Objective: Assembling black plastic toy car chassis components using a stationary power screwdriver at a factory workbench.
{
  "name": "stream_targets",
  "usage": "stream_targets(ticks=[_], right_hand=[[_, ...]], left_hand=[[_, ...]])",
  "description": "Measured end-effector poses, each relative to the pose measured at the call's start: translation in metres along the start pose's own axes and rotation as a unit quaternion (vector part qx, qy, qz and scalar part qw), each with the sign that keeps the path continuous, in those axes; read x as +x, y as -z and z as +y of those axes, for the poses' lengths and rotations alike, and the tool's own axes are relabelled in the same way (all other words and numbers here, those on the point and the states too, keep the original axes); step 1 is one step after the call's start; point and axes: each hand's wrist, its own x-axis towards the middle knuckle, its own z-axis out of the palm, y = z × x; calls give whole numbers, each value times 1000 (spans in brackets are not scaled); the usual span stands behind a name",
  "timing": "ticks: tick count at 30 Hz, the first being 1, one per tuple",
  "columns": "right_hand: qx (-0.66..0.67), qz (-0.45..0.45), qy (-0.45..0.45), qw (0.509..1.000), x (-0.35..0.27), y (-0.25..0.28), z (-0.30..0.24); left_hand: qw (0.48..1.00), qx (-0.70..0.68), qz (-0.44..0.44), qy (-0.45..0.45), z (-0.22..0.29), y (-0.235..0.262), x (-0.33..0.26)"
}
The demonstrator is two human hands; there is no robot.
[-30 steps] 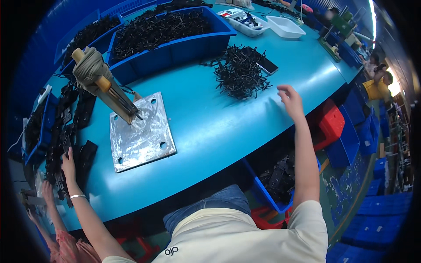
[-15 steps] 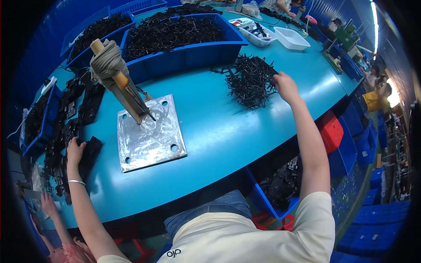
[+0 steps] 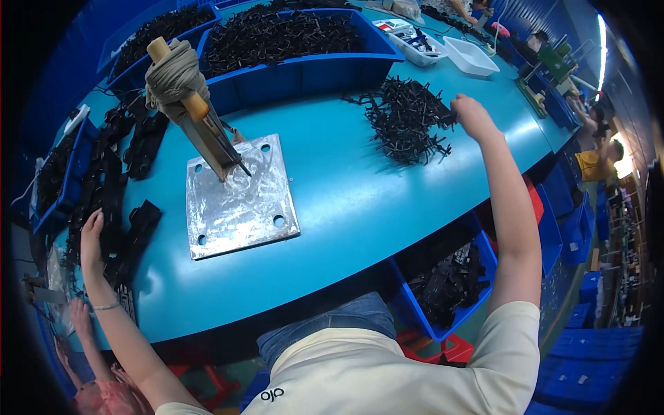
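My left hand (image 3: 92,241) is over a row of black molded plastic parts (image 3: 104,181) at the left, its fingers stretched out and partly turned from view. A long black part (image 3: 142,223) lies just to its right on the table. At the right edge of a tangled heap of thin black plastic pieces (image 3: 404,123), my right hand (image 3: 476,117) is closed, with a dark flat black plastic piece (image 3: 445,114) at its fingertips. Between the hands, a metal plate (image 3: 242,207) bears a slanted tool (image 3: 207,128) wrapped in cloth, its thin tip pointing down.
A big blue bin (image 3: 304,79) full of black pieces stands at the back. White trays (image 3: 470,57) sit behind the heap. Below the table edge is a blue crate (image 3: 443,332) of black parts. A co-worker's hand (image 3: 81,319) is at the lower left.
My left hand has moved left, away from the long black part. My right hand has shifted a little outward at the heap's edge, and the whole view has shifted slightly.
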Motion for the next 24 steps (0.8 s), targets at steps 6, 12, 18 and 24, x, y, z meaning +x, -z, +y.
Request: stream_targets(ticks=[6, 12, 18, 24], right_hand=[[178, 309, -61, 932, -8, 24, -15], [601, 177, -132, 768, -12, 24, -82], [501, 37, 189, 844, -50, 30, -207], [482, 93, 146, 859, -60, 11, -213]], left_hand=[[837, -536, -110, -4, 3, 17, -40], [750, -643, -133, -80, -21, -16, -88], [811, -573, -91, -76, 40, -82, -146], [853, -504, -99, 89, 49, -114, -188]])
